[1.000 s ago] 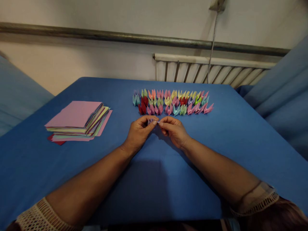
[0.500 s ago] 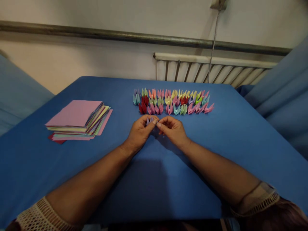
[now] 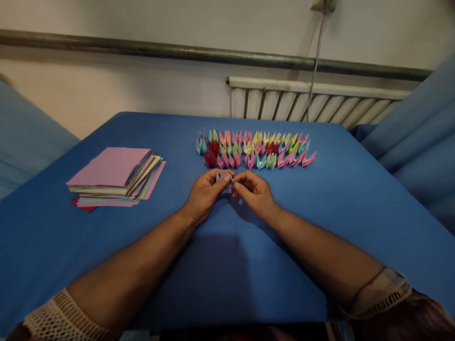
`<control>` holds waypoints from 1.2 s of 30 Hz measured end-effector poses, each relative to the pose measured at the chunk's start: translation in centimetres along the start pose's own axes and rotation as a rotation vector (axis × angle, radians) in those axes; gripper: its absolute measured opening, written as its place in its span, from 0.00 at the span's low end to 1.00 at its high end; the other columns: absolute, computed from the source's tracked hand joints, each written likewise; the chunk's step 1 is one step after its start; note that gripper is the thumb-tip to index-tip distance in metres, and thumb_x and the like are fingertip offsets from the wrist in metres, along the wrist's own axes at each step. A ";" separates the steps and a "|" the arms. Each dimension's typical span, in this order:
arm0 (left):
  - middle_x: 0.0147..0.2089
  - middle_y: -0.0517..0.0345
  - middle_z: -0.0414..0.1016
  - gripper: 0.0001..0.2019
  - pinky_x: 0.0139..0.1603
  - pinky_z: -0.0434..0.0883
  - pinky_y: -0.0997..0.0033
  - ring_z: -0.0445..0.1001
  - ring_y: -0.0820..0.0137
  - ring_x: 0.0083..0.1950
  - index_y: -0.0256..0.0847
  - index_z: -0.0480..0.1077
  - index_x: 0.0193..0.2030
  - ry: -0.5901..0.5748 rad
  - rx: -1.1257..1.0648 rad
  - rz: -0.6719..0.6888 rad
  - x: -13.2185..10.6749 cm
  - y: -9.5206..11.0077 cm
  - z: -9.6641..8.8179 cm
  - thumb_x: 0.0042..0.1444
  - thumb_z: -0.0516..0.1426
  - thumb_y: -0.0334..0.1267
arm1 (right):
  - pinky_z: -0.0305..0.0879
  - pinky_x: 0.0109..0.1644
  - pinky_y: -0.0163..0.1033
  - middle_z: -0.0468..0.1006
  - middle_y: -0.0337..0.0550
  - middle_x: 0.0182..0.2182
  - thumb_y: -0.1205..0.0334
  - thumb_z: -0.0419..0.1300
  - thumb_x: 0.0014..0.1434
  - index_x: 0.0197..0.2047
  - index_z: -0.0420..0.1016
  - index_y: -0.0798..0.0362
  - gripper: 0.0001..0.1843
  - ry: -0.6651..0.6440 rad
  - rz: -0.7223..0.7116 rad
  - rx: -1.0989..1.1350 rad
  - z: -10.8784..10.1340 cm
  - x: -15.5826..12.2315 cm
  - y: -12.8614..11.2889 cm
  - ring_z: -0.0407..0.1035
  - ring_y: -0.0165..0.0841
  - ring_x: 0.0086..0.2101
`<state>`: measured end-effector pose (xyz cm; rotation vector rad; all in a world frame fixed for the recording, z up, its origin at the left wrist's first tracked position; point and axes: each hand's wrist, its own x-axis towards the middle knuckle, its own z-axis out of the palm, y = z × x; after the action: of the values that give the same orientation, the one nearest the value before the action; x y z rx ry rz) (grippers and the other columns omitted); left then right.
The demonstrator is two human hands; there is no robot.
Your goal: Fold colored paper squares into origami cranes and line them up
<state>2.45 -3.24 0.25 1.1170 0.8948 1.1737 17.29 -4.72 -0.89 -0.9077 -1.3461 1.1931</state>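
Observation:
A small lavender origami crane (image 3: 227, 188) is held between my two hands, just above the blue tablecloth. My left hand (image 3: 206, 194) pinches its body, thumb on the near side and fingers behind. With thumb and forefinger, my right hand (image 3: 255, 193) grips a pointed tip at its right side. Parts of the folded paper are hidden by my fingers. Just beyond my hands stand several rows of folded paper cranes (image 3: 261, 162) in pink, red, yellow, green, blue and orange.
At the left lies an uneven stack of coloured paper squares (image 3: 110, 168), pink on top. The blue tablecloth (image 3: 320, 227) covers the table. Behind it are a radiator (image 3: 313, 87), a wall pipe (image 3: 177, 53) and a hanging cord (image 3: 314, 71). Blue curtains (image 3: 426, 142) hang at both sides.
My left thumb has shifted left and up a little, so more of the lavender crane shows between my hands. My right hand has barely moved.

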 end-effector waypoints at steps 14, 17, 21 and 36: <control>0.35 0.58 0.77 0.09 0.40 0.69 0.73 0.73 0.74 0.35 0.38 0.77 0.35 -0.010 -0.061 -0.039 0.1 -0.1 -0.2 0.48 0.67 0.40 | 0.63 0.30 0.35 0.72 0.34 0.24 0.55 0.60 0.59 0.33 0.70 0.50 0.08 0.037 -0.063 -0.117 0.0 0.1 0.9 0.66 0.27 0.24; 0.31 0.59 0.76 0.10 0.37 0.68 0.75 0.72 0.75 0.31 0.38 0.77 0.33 0.007 -0.169 -0.115 0.2 0.3 -0.1 0.46 0.68 0.39 | 0.61 0.30 0.35 0.73 0.35 0.28 0.55 0.63 0.56 0.36 0.71 0.49 0.08 0.068 -0.070 -0.179 0.0 0.1 0.8 0.65 0.27 0.25; 0.31 0.60 0.76 0.08 0.38 0.69 0.75 0.72 0.75 0.32 0.38 0.77 0.31 -0.004 -0.245 -0.157 0.2 0.6 0.1 0.45 0.69 0.37 | 0.60 0.30 0.36 0.72 0.35 0.28 0.56 0.65 0.54 0.33 0.72 0.48 0.07 0.036 -0.123 -0.315 0.0 0.1 0.9 0.62 0.27 0.24; 0.32 0.59 0.77 0.12 0.36 0.70 0.75 0.73 0.75 0.32 0.38 0.75 0.37 0.021 -0.216 -0.117 0.2 0.6 0.2 0.46 0.68 0.37 | 0.60 0.35 0.37 0.70 0.37 0.27 0.62 0.58 0.59 0.30 0.72 0.48 0.06 0.042 -0.261 -0.442 -0.3 0.0 0.6 0.64 0.30 0.28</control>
<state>2.57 -3.03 0.86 0.8678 0.8170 1.1569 17.53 -4.52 -1.49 -1.0180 -1.6705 0.6835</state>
